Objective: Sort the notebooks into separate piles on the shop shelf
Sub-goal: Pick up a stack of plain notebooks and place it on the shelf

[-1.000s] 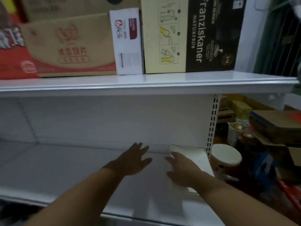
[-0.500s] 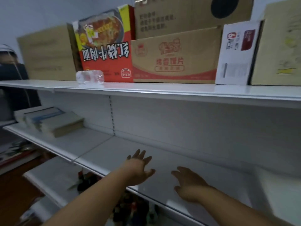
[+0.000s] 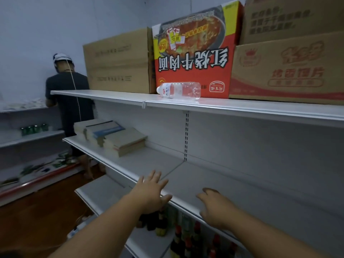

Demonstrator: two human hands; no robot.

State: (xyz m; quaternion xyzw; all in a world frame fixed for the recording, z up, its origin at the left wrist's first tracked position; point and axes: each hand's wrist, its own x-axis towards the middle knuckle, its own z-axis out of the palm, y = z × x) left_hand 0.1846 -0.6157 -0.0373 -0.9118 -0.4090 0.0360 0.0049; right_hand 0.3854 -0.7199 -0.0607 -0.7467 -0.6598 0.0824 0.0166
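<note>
Several notebooks (image 3: 111, 135) lie in stacks at the far left end of the white middle shelf (image 3: 214, 181); one has a blue-and-white cover, the others are tan. My left hand (image 3: 150, 192) reaches out over the shelf's front edge with fingers spread and holds nothing. My right hand (image 3: 216, 206) hovers over the bare shelf to its right, fingers loosely bent, also holding nothing. Both hands are well to the right of the notebooks.
The top shelf carries a lying water bottle (image 3: 178, 89), a red noodle carton (image 3: 193, 51) and brown cartons (image 3: 119, 62). Dark bottles (image 3: 178, 233) stand on the shelf below. A person in a dark shirt (image 3: 68, 101) stands at the far left by another shelf unit.
My view has swung left along the shelf, bringing the notebook stacks and the other person into sight. Both hands have left the white paper at the right end and stay free of any object.
</note>
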